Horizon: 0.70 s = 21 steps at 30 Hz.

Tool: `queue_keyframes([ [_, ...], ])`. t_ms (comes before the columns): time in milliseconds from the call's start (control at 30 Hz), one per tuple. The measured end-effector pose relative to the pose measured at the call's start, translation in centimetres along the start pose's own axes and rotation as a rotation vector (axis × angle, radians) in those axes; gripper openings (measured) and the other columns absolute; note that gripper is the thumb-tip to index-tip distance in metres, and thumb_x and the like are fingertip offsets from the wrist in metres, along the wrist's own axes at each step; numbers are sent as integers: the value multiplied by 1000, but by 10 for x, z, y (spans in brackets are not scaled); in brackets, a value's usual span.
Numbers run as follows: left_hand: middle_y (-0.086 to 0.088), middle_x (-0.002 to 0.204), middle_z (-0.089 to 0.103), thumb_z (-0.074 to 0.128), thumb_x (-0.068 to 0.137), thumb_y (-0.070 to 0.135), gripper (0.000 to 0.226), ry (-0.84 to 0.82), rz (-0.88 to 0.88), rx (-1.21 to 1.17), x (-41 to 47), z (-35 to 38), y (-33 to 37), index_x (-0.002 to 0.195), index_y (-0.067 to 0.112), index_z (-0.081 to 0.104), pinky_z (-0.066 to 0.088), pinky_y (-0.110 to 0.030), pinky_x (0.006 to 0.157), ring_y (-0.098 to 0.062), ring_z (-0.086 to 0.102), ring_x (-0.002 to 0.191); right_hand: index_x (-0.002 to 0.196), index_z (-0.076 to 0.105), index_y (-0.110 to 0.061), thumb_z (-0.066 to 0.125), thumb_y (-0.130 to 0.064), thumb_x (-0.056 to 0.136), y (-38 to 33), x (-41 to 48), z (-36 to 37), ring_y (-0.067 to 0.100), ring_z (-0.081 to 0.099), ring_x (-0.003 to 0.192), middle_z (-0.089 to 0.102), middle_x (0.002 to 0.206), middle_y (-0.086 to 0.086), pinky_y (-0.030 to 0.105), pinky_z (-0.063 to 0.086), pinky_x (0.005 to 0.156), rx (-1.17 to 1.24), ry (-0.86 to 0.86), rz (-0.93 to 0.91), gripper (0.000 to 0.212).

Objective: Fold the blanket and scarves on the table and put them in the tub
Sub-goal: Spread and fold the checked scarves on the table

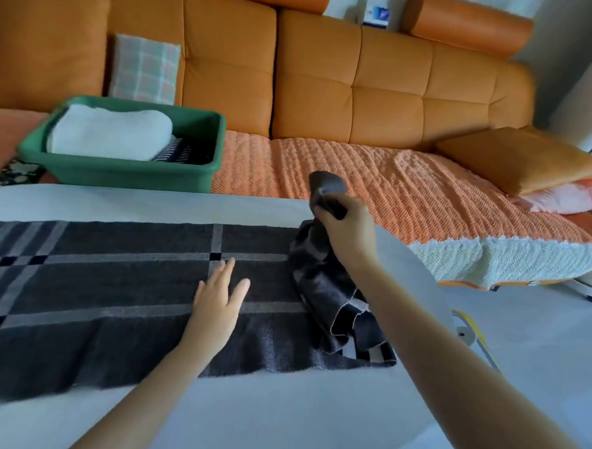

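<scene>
Scarf (113,283) matt woven cloth, tub (119,172) smooth plastic, sofa (363,90) leathery w/ slight sheen.

Sees scarf (113,283) spread along the desk (243,410), left hand (216,306) on its middle, right hand (349,227) gripping its right end. Finds sofa (363,90) behind the desk; on its seat at left, tub (119,174), holding blanket (111,132) with second scarf (183,151) to its right.
</scene>
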<state>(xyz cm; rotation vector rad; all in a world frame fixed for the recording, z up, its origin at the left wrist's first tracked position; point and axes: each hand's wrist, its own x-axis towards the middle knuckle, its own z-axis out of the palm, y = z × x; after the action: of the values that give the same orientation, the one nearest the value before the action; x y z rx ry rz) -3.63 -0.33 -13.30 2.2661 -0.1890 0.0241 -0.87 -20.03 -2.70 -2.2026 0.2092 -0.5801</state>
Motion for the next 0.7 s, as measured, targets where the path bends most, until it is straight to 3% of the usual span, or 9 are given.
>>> queue_keyframes([
  [100, -3, 148, 37, 37, 100, 27, 44, 196, -68, -225, -2, -40, 2, 142, 16, 37, 24, -33, 111, -19, 33, 136, 130, 55, -21, 61, -38, 88, -27, -21, 42, 23, 55, 114, 59, 127, 5, 39, 46, 93, -70, -341, -27, 46],
  [167, -4, 142, 44, 39, 99, 24, 40, 236, -80, -261, -5, -66, -3, 137, 14, 44, 26, -26, 104, -18, 39, 130, 134, 51, -20, 57, -42, 90, -32, -35, 61, 20, 58, 109, 60, 126, 4, 33, 48, 89, -63, -539, -9, 50],
  [233, -1, 135, 50, 41, 98, 20, 35, 241, -87, -266, -10, -87, -12, 131, 14, 52, 29, -21, 98, -14, 44, 123, 130, 55, -19, 56, -39, 91, -31, -37, 61, 18, 61, 98, 64, 117, 4, 34, 51, 83, -15, -486, 8, 44],
  [300, 3, 127, 55, 41, 98, 18, 30, 210, -82, -283, -18, -97, -23, 124, 15, 56, 30, -18, 94, -8, 48, 116, 129, 55, -20, 55, -40, 91, -20, -31, 53, 17, 58, 101, 60, 121, 2, 30, 47, 81, -119, -408, -5, 43],
  [400, 5, 123, 57, 43, 98, 19, 29, 161, -115, -312, -27, -95, -35, 123, 17, 57, 32, -16, 91, -7, 51, 112, 136, 47, -20, 56, -50, 88, -1, -37, 48, 21, 54, 114, 54, 131, 3, 34, 47, 88, -359, -598, 23, 58],
  [467, 4, 122, 58, 47, 96, 20, 29, 135, -136, -324, -29, -88, -35, 124, 16, 57, 36, -18, 91, -9, 54, 110, 132, 51, -20, 58, -51, 86, 7, -51, 54, 21, 55, 113, 56, 125, 1, 35, 48, 87, -435, -645, 18, 56],
  [600, -1, 123, 59, 54, 92, 22, 33, 67, -210, -449, -23, -72, -20, 125, 17, 55, 48, -35, 93, -10, 59, 99, 107, 67, -20, 61, -37, 88, 1, -63, 60, 19, 58, 100, 60, 116, -2, 34, 49, 79, -427, -375, -9, 26],
  [700, 0, 132, 53, 57, 91, 28, 42, 73, -163, -348, -17, -64, -17, 131, 19, 51, 39, -32, 102, -13, 52, 113, 104, 69, -23, 55, -42, 91, -13, -68, 64, 14, 58, 98, 62, 111, -9, 33, 49, 77, -407, -326, -108, 27],
])
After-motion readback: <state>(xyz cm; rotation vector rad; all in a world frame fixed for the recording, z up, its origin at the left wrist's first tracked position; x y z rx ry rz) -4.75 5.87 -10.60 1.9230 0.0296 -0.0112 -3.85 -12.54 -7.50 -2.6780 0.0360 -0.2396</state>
